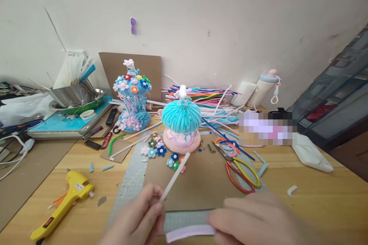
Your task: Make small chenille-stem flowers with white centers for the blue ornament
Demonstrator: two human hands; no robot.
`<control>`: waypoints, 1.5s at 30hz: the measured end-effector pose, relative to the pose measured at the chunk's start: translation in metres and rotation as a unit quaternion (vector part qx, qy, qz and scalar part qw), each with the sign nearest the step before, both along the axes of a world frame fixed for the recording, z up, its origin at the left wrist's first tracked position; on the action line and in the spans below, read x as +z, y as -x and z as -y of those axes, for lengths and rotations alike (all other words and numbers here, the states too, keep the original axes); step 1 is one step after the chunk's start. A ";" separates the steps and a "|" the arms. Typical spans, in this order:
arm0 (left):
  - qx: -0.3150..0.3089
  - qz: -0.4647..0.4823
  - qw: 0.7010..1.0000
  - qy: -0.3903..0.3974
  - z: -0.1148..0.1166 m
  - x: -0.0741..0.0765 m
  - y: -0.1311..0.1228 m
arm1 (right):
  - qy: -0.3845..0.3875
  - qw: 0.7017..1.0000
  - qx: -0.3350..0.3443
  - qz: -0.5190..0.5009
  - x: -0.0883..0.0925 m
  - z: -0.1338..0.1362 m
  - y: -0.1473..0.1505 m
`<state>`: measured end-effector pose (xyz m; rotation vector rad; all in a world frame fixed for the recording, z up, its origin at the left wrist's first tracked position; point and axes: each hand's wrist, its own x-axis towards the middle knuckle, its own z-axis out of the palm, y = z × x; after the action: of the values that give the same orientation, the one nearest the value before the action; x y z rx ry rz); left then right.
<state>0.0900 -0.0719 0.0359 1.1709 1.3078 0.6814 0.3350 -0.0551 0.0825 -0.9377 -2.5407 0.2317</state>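
My left hand [146,212] pinches a thin, straight white strip [175,176] that slants up and away. My right hand [250,218], smeared by motion, is closed on the end of a pale lilac strip [188,232] near the front edge of the cutting mat. Beyond the strips stands a fuzzy ornament with a turquoise dome [181,116] on a round pink base [181,144]. Small fuzzy flowers [161,151] in several colours lie to its left and front. Red-and-yellow-handled scissors [240,176] rest open to the right, near my right hand.
A yellow glue gun [64,203] lies at left. Behind, a flower-covered blue ornament [132,88] stands before a cardboard sheet [153,67]. Pipe cleaners [207,97] are heaped along the wall. A metal bowl [73,93], a bottle [263,88] and a cutting mat [126,187] are also around.
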 end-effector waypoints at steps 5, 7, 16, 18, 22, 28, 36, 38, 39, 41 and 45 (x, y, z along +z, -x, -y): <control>0.018 0.151 0.988 -0.037 -0.033 0.001 -0.036 | 0.166 0.983 -0.044 -0.068 -0.030 -0.021 0.039; 0.020 0.185 0.982 -0.038 -0.046 -0.001 -0.043 | 0.192 0.973 -0.089 -0.094 -0.041 -0.032 0.041; 0.022 0.175 0.984 -0.022 -0.054 -0.036 -0.050 | 0.487 0.858 -0.061 -0.154 -0.060 -0.046 0.034; 0.015 0.179 0.984 -0.004 -0.049 -0.042 -0.050 | 0.570 0.803 -0.056 -0.164 -0.064 -0.046 0.035; 0.021 0.213 0.976 0.033 -0.041 -0.050 -0.053 | 0.638 0.752 -0.065 -0.151 -0.068 -0.051 0.033; 0.011 0.244 0.968 0.062 -0.032 -0.055 -0.059 | 0.643 0.748 -0.075 -0.144 -0.066 -0.057 0.026; 0.033 0.225 0.973 0.036 -0.034 -0.056 -0.055 | 0.666 0.724 -0.064 -0.166 -0.071 -0.058 0.027; 0.040 0.215 0.976 0.024 -0.035 -0.055 -0.055 | 0.671 0.719 -0.057 -0.174 -0.073 -0.058 0.029; 0.041 0.211 0.976 0.019 -0.036 -0.055 -0.055 | 0.671 0.717 -0.059 -0.181 -0.074 -0.058 0.030; 0.042 0.209 0.977 0.014 -0.037 -0.054 -0.055 | 0.668 0.715 -0.070 -0.195 -0.076 -0.058 0.031; 0.043 0.204 0.978 0.003 -0.039 -0.052 -0.055 | 0.661 0.717 -0.080 -0.205 -0.078 -0.057 0.033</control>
<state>0.1446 -0.0327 -0.0162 0.9126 1.0148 0.9259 0.3025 0.0018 0.0044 -1.2764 -1.5479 2.0916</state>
